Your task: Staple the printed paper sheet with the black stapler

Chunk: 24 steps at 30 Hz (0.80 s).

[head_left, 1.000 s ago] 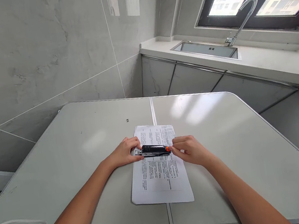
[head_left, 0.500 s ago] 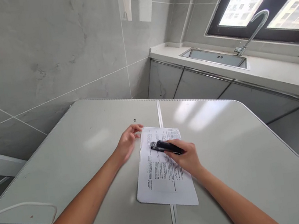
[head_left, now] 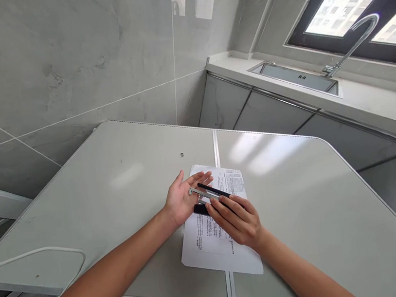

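Note:
My right hand (head_left: 238, 220) grips a black stapler (head_left: 223, 195) above the printed paper (head_left: 223, 258). The stapler is tilted on its side, its metal middle part showing between the black arms, which are spread apart. My left hand (head_left: 181, 201) is open with the palm turned up and fingers stretched out, right at the stapler's front end. Whether those fingers touch the metal I cannot tell. The paper lies flat across the table's seam, partly covered by both hands. Small staples (head_left: 181, 154) sit on the table beyond my left hand.
The pale folding table (head_left: 150, 253) has a metal seam (head_left: 216, 148) down its middle. A white cable (head_left: 46, 249) curves over its left side. Behind are a tiled wall (head_left: 70, 53) and a counter (head_left: 233, 62) with a sink and a faucet (head_left: 353, 45).
My right hand has turned the stapler over onto its side and its arms now show apart. My left hand has moved right from the paper's edge and turned palm up beside the stapler.

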### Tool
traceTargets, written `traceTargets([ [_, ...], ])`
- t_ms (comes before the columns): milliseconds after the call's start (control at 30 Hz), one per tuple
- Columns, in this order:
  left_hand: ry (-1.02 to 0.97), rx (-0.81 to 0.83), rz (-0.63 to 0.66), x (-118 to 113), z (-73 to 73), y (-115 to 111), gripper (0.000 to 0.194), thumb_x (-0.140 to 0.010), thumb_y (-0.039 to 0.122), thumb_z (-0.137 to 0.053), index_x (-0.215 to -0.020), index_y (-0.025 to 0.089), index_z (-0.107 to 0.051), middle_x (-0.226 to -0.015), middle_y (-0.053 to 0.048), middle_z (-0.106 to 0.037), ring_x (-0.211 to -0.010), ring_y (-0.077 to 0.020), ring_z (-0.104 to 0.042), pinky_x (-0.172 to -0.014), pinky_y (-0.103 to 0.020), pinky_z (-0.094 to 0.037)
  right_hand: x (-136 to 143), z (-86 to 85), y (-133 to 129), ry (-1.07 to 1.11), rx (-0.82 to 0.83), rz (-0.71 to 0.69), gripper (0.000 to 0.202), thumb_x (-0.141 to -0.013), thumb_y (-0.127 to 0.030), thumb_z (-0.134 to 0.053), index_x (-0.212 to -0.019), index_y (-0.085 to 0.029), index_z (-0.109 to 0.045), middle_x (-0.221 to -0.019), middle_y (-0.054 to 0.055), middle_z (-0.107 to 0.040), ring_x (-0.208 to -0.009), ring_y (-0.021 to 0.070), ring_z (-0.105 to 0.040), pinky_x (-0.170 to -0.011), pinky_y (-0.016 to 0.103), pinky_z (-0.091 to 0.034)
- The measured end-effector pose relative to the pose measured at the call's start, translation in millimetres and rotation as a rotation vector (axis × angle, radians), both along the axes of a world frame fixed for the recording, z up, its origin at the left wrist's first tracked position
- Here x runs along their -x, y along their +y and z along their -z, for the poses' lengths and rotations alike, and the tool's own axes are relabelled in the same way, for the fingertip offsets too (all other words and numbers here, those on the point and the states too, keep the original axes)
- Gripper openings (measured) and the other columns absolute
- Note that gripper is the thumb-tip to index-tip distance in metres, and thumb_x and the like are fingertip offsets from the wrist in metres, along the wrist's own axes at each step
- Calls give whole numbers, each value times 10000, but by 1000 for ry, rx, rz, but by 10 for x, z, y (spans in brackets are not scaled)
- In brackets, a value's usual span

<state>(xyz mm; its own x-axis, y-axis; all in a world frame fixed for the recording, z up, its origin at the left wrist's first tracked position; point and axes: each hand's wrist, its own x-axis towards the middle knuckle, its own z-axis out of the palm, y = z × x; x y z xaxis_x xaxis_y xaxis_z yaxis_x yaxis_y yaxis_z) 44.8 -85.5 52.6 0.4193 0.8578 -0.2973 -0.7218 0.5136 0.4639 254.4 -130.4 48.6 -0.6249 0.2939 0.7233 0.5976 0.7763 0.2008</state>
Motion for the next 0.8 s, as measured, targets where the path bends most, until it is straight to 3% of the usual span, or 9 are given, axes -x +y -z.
traceTargets([
  [167, -63, 100, -15, -13, -56, 13, 449, -1040, 483, -489, -1133, 92, -690, -1399, -188, -653, -1317, -313, -614, -1013, -392, -560, 47, -21, 42, 59, 2, 19, 364, -911, -93, -717, -1231, -267, -715, -1131, 4, -793, -991, 194, -750, -883, 358, -565],
  [300, -81, 144, -120, 43, -10, 83, 357, -1023, 414, -531, -1026, 96, -693, -1168, -186, -725, -1100, -286, -707, -926, -389, -589, -17, -73, 87, 399, 275, 87, 379, -902, -86, -640, -1226, -275, -697, -1048, 31, -792, -938, 223, -746, -822, 395, -568],
  [367, -80, 148, -177, 103, 33, 128, 302, -1006, 381, -555, -944, 111, -678, -959, -136, -712, -866, -222, -714, -776, -348, -601, -84, -87, 98, 553, 495, 171, 306, -880, -133, -670, -1147, -276, -716, -993, 30, -781, -882, 223, -741, -761, 372, -581],
  [467, -99, 89, -221, 189, 74, 185, 244, -983, 301, -562, -830, 126, -634, -708, -21, -544, -506, -92, -483, -459, -234, -430, -160, -46, 102, 569, 846, 212, 218, -831, -186, -725, -1035, -265, -728, -919, 7, -768, -777, 200, -724, -678, 325, -579],
  [500, -104, 59, -229, 206, 76, 197, 226, -973, 270, -560, -809, 129, -623, -689, -3, -498, -473, -76, -409, -417, -225, -364, -169, -18, 103, 549, 923, 202, 207, -818, -193, -734, -1014, -260, -727, -904, 2, -766, -762, 196, -719, -672, 319, -577],
  [567, -111, 0, -230, 218, 64, 207, 174, -945, 217, -562, -803, 131, -616, -712, -1, -472, -498, -75, -390, -435, -225, -356, -165, 43, 111, 523, 1011, 184, 205, -802, -194, -739, -998, -251, -724, -908, 3, -764, -778, 198, -717, -696, 322, -578],
  [700, -132, -59, -162, 186, 15, 177, 83, -885, 168, -579, -823, 135, -622, -775, -21, -464, -605, -100, -457, -571, -256, -447, -139, 75, 146, 455, 1034, 140, 217, -819, -218, -754, -1030, -247, -713, -937, 22, -750, -831, 215, -702, -746, 357, -578],
  [800, -157, -85, -119, 165, -23, 141, 88, -884, 169, -570, -825, 132, -623, -797, -23, -444, -609, -97, -425, -583, -259, -437, -108, -33, 167, 449, 825, 102, 205, -862, -278, -777, -1055, -251, -713, -1004, 60, -724, -926, 244, -663, -800, 404, -563],
])
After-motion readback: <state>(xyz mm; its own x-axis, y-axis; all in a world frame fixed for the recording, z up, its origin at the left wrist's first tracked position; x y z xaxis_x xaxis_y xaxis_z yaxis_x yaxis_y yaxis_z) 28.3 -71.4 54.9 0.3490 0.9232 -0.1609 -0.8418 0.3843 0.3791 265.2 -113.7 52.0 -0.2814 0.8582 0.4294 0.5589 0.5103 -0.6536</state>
